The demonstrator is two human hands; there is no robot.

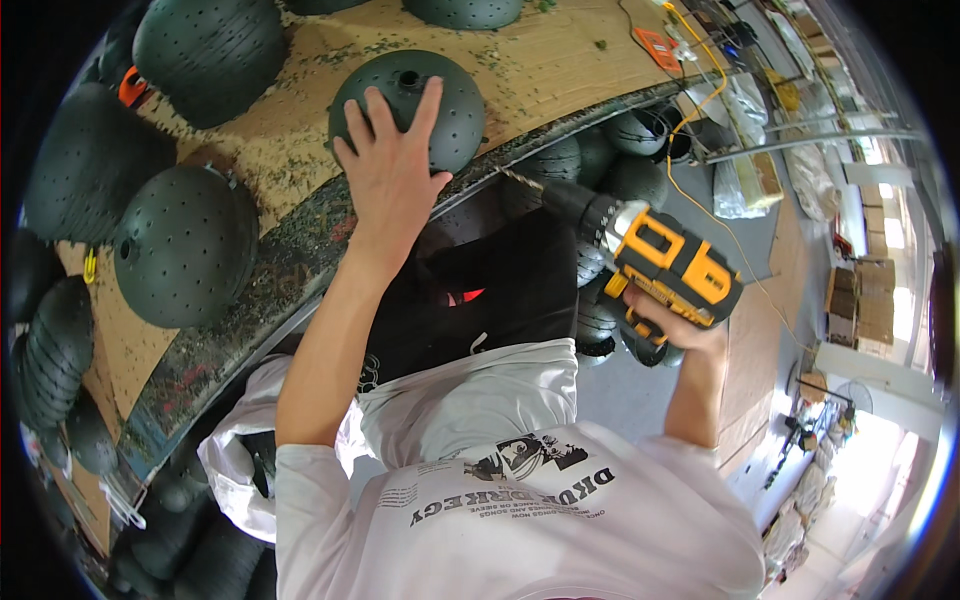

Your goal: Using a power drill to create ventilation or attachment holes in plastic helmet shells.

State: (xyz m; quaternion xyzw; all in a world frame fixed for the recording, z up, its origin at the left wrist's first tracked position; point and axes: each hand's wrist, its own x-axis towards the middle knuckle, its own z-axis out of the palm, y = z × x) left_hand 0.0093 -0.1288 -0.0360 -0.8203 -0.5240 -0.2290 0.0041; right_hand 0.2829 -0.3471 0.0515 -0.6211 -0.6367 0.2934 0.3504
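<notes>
Under my left hand [390,150] lies a dark grey plastic dome [455,105] dotted with small holes, with one larger hole near its top. The fingers are spread flat over it, pressing from above. My right hand [675,325] is wrapped round the grip of a yellow and black cordless drill [680,265]. A long drill bit [522,180] points left from its chuck, just off the table edge and apart from the dome. Another holed dome [185,245] rests to the left on the table.
Stacks of nested domes [210,55] stand at the table's far left. The cardboard-covered table [560,70] is strewn with dark shavings. More domes [635,185] are piled below the edge on the right. A yellow cord [680,180] hangs there, near an orange tool [657,48]. Cardboard boxes [875,300] stand farther right.
</notes>
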